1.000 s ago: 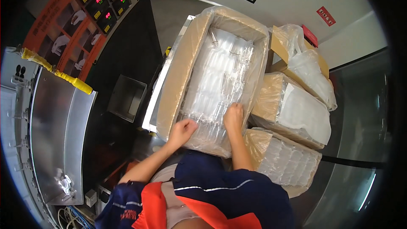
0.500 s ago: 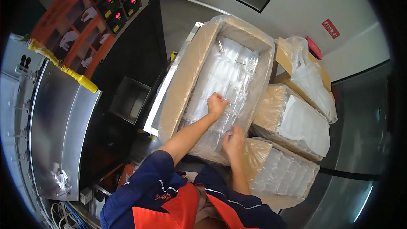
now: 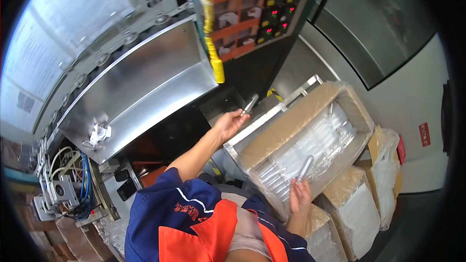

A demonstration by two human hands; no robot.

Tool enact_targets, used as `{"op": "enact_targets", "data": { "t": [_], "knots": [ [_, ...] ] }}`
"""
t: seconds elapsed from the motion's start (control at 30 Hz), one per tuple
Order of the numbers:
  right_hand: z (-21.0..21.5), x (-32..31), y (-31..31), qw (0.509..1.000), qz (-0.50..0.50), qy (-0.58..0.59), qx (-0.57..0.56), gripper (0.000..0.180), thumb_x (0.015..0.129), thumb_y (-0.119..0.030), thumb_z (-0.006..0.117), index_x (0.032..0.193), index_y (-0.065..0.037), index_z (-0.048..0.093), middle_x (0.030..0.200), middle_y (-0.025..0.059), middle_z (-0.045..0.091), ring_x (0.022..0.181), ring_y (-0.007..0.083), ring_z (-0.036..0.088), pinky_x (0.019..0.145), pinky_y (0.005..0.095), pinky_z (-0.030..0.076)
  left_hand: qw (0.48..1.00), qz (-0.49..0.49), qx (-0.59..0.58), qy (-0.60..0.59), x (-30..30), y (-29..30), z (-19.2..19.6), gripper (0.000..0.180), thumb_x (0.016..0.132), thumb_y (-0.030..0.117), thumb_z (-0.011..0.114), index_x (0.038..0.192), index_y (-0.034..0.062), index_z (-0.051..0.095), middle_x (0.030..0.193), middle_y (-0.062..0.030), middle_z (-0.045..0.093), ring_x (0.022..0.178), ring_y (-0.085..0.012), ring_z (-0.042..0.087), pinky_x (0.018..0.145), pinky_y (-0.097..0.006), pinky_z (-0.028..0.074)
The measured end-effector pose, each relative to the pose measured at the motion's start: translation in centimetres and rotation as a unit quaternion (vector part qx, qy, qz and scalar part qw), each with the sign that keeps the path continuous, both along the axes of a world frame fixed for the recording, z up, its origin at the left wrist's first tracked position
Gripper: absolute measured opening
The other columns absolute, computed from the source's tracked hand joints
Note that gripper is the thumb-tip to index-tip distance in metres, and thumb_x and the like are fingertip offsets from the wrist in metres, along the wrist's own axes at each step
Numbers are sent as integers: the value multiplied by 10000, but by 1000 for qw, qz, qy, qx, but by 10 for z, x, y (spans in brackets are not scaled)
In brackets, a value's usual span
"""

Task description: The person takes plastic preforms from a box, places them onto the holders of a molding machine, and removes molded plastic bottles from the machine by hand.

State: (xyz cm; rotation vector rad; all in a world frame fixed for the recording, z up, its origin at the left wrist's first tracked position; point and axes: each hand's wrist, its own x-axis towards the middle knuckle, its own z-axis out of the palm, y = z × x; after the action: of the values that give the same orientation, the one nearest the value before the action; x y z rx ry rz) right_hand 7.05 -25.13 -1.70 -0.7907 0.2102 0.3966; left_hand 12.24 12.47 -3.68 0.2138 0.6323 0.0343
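My left hand [image 3: 230, 125] is closed on the end of a clear tube [image 3: 250, 104], held out to the left of the box's frame, tilted up and away. Over the near right part of a plastic-lined cardboard box [image 3: 279, 138], my right hand [image 3: 300, 195] grips a second clear tube [image 3: 306, 167], which also points up and away. Rows of similar clear tubes [image 3: 274, 177] fill the box beneath it. One tube [image 3: 331, 110] lies askew at the box's far end.
A metal frame [image 3: 255, 132] surrounds the box's left side. More plastic-lined boxes [image 3: 335, 196] stand at right. To the left are a steel trough [image 3: 160, 92] holding crumpled white material [image 3: 98, 135], a hanging yellow-wrapped cord [image 3: 217, 63] and a panel of lit displays [image 3: 279, 5].
My view has swung left. Both hands were down among the tubes in the box; now each is raised with a tube, the left one out past the box's left side.
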Motion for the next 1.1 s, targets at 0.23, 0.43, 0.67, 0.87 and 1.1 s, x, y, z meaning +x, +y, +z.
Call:
{"op": "enact_targets", "data": {
  "t": [0.23, 0.43, 0.67, 0.87, 1.1],
  "knots": [
    [20, 38, 200, 959, 247, 53, 129, 271, 846, 45, 549, 1106, 21, 481, 1149, 196, 525, 1098, 264, 515, 953, 386, 430, 974, 111, -190, -50, -27, 78, -24, 204, 943, 52, 439, 1048, -122, 427, 1012, -233, 497, 921, -253, 566, 796, -248, 557],
    [4, 110, 324, 957, 280, 77, 8, 158, 838, -1, 597, 988, -3, 549, 982, 106, 623, 975, 214, 593, 785, 306, 476, 990, -3, -101, -95, -143, 50, -33, 236, 937, 81, 472, 1102, -87, 457, 1091, -225, 536, 987, -250, 583, 826, -267, 534],
    [-13, 68, 327, 929, 324, 118, 133, 233, 848, 33, 567, 1078, 24, 531, 1072, 124, 596, 1036, 232, 561, 806, 316, 469, 964, 91, 98, -231, -267, 89, 36, 128, 876, 65, 582, 983, 16, 531, 1049, -159, 594, 951, -192, 600, 807, -264, 513],
    [77, -15, 376, 922, 348, -97, 141, 399, 814, 84, 566, 1198, 30, 471, 1041, 103, 555, 986, 213, 564, 864, 338, 469, 806, 315, 461, -196, -296, 159, 135, 307, 771, -17, 669, 981, 39, 453, 942, -130, 615, 811, -209, 593, 750, -317, 503],
    [226, -35, 548, 734, 130, -664, -66, 342, 710, 57, 680, 1021, -33, 570, 986, 78, 603, 959, 180, 596, 817, 295, 488, 392, 472, 764, 199, -298, 253, 237, 451, 687, 42, 771, 943, 40, 399, 856, -103, 650, 724, -138, 599, 660, -257, 485]
  ]
}}
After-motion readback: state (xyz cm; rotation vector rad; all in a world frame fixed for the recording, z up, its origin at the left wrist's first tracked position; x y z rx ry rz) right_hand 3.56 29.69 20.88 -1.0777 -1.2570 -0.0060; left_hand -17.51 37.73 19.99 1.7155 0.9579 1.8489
